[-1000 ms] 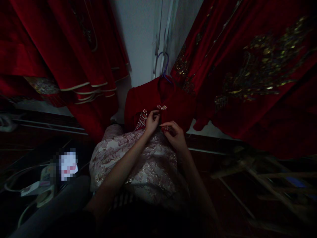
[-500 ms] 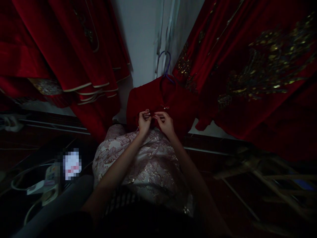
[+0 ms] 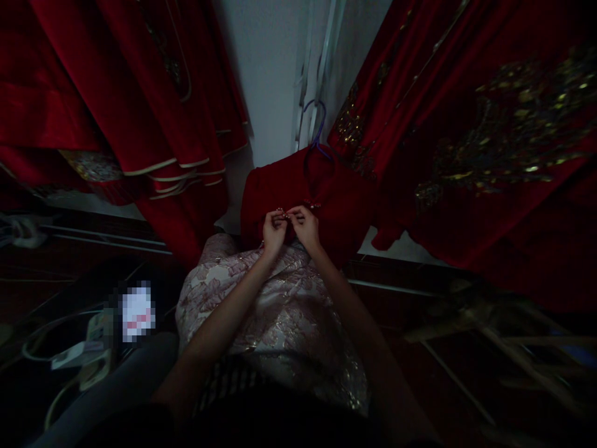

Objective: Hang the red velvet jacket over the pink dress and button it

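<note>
A red garment on a purple hanger spreads in front of me, its lower part over my lap. My left hand is closed at the garment's front, pinching a small beaded fastener along its edge. Fingertips of my right hand press together on the same fastener, meeting the left fingers. Another beaded fastener shows on the garment just above my right hand. Dim light and my fingers hide the fine detail between them.
Red gowns with pale piping hang at left, and a gown with gold sequins at right. Patterned brocade fabric covers my lap. A power strip with cables lies lower left. Wooden bars stand lower right.
My right hand has moved slightly left and up, closing in on the left hand at the fastener. My left hand stays nearly in place. The whole view has shifted a little.
</note>
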The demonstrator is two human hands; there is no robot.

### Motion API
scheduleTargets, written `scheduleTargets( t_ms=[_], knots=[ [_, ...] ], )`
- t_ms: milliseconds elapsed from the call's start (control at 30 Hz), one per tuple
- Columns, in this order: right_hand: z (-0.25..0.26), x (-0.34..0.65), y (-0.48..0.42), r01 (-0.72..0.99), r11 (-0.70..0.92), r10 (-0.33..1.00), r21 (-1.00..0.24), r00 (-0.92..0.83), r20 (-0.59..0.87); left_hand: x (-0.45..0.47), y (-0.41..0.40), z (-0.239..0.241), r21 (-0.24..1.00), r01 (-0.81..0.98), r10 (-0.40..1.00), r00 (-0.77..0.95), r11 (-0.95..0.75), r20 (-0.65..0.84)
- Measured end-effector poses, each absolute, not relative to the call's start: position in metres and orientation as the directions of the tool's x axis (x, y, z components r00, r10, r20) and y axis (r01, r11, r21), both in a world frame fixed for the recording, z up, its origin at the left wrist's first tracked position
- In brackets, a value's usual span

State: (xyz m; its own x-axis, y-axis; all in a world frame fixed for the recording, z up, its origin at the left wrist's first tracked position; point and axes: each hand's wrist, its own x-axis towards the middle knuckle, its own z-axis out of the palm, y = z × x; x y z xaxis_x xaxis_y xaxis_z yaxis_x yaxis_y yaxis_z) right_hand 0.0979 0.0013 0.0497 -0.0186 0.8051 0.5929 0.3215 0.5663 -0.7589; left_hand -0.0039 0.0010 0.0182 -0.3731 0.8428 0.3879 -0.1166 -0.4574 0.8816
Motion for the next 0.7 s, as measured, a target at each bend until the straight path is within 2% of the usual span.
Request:
scheduleTargets(
  t_ms=[333, 700],
  knots=[
    [0.054, 0.099, -0.004, 0.471, 0.594, 0.775, -0.652, -0.117, 0.621, -0.016, 0.002, 0.012, 0.916, -0.068, 0.866, -0.360, -0.394, 0.346],
    [0.050, 0.095, -0.005, 0.442, 0.575, 0.787, -0.688, -0.069, 0.613, -0.033, 0.009, 0.017, 0.951, -0.069, 0.934, -0.225, -0.300, 0.278]
  ],
)
